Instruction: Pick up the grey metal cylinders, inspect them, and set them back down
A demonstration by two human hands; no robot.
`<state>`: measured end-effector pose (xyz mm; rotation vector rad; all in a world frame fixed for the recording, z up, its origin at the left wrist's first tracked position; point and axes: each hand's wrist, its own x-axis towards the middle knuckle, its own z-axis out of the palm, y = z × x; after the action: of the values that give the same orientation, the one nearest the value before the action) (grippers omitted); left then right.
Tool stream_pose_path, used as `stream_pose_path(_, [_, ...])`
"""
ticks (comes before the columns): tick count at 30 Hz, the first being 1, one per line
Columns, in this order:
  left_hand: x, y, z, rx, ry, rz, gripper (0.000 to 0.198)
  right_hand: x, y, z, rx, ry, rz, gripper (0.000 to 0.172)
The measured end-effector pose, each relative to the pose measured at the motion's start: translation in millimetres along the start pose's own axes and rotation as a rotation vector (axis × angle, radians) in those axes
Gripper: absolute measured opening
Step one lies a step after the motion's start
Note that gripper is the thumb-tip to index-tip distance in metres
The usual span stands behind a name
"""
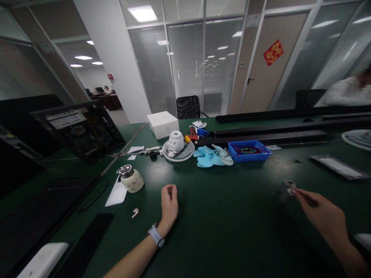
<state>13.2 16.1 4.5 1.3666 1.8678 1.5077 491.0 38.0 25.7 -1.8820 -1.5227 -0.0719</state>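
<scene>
Two hands over the green table (pixel 214 220), and all eyes go right!
Out there, the right hand (pixel 323 214) sits low, thumb and finger in a narrow grip at the near side of a small round container (pixel 285 190) on the table's right part; whether they pinch it or only touch it, nobody can tell from here. It looks light and hard-walled, perhaps smooth enough to slip, so the sides just under the rim seem the best hold, pressed gently. Over to the left hand (pixel 169 202), loosely curled with its inside hidden, so any holding there cannot be told; an earbud (pixel 135 212) and a cream flask (pixel 133 183) stand nearest. Beyond, light-blue fan blades (pixel 206 156) lie beside a blue tray (pixel 246 157).
</scene>
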Motion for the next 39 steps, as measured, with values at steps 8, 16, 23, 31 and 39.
stream_pose_path(8, [1, -2, 0.2, 0.011, -0.005, -0.005, 0.037, -3, -2, 1, -0.048, 0.052, 0.016, 0.064])
stream_pose_path(16, [1, -3, 1.0, -0.016, -0.006, -0.003, 0.037, 0, -1, 10, -0.037, 0.23, -0.143, 0.065])
stream_pose_path(23, [1, -3, 0.8, -0.012, -0.028, -0.016, 0.038, -1, 1, 8, -0.008, 0.081, -0.099, 0.06])
stream_pose_path(31, [1, 0, 0.6, -0.018, -0.031, -0.021, 0.04, 4, 8, 5, 0.011, -0.031, -0.036, 0.048])
stream_pose_path(39, [2, -3, 1.4, -0.016, -0.027, -0.014, 0.041, 14, -12, -17, 0.039, 0.054, 0.09, 0.048])
